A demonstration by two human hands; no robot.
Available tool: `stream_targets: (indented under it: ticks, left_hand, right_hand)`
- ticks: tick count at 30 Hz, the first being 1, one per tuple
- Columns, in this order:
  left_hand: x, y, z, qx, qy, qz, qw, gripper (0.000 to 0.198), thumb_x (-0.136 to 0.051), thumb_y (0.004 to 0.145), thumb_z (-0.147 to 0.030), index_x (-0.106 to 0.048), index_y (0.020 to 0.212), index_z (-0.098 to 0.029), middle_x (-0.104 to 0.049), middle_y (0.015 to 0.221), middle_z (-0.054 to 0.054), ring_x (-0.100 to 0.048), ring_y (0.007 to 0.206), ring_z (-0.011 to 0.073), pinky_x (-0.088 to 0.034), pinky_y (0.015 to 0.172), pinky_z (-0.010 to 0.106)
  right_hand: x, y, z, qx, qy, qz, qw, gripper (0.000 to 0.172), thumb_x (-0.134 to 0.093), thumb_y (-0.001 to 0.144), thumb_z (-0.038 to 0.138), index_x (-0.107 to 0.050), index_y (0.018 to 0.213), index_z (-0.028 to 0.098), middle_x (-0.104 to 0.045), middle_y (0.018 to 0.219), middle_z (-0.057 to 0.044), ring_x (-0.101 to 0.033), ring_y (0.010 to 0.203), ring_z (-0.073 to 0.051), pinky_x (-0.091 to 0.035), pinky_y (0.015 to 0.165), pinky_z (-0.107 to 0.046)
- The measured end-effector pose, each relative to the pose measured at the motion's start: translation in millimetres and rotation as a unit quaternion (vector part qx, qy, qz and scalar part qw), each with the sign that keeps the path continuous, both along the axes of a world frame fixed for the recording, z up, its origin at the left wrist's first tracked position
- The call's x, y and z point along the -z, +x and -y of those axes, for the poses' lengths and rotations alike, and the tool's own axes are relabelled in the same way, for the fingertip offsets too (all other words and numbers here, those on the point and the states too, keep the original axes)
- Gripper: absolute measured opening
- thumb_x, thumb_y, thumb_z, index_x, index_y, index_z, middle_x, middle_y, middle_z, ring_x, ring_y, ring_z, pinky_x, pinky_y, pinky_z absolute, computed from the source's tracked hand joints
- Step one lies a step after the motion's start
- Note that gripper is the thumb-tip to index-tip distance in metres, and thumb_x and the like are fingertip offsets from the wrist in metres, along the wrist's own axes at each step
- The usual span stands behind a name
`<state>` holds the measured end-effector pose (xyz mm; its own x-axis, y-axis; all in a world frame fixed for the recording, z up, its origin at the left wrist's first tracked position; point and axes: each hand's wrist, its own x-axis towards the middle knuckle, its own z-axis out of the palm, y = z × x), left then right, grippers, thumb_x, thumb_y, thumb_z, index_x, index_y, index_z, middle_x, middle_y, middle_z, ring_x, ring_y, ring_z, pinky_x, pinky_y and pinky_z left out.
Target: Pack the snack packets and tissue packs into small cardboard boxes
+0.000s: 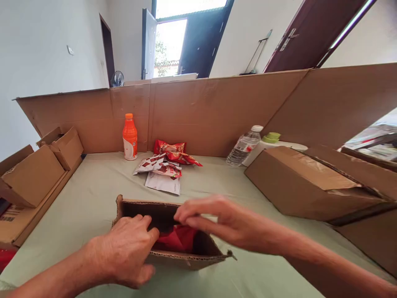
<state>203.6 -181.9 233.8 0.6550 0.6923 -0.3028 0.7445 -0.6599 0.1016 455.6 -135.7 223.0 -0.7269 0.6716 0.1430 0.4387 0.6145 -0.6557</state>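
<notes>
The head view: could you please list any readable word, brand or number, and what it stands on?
No text can be read.
Orange bottle: label too small to read.
Clear bottle: label blurred.
Packets: print too small.
Left carton: barcode and print, unreadable.
Open box: no print showing.

Daylight [173, 31] shows through an open doorway [167, 54] in white walls [56, 54], left of a maroon door [316, 33].

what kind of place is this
Probably a room in a home, though that's not certain. An open door shows greenery outside, a small fan stands in the background, and upright cardboard panels edge a cloth-covered work surface.
</notes>
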Motion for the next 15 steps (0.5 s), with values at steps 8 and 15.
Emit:
stream_targets:
  ticks: [8, 15]
  left_hand:
    - [38.3, -9.5, -8.9, 0.070, 0.097, 0.034, 0.992, 0.021, -0.073, 0.086, -0.036, -0.071, 0.096, -0.019, -0.073, 0.085, 0.006, -0.068, 0.084, 0.0251, -0.055, 0.081, 0.038]
    - [170.6, -17.4, 2.3, -0.093, 0.271, 0.142, 0.948, 0.037, -0.060, 0.087, -0.059, -0.064, 0.077, -0.023, -0.073, 0.087, 0.009, -0.066, 0.088, 0.0282, -0.057, 0.076, 0.040]
  right_hand:
    - [71.9, 0.8, -180.7, 0.207, 0.271, 0.223, 0.913, 0.043, -0.051, 0.094, 0.013, -0.065, 0.135, 0.017, -0.066, 0.137, -0.017, -0.061, 0.125, -0.030, -0.049, 0.098, -0.042]
    - [119.5, -48.2, -264.8, 0.091, 0.242, 0.249, 0.933, 0.048, -0.074, 0.083, 0.019, -0.068, 0.131, 0.023, -0.062, 0.143, -0.016, -0.053, 0.136, -0.030, -0.039, 0.105, -0.042]
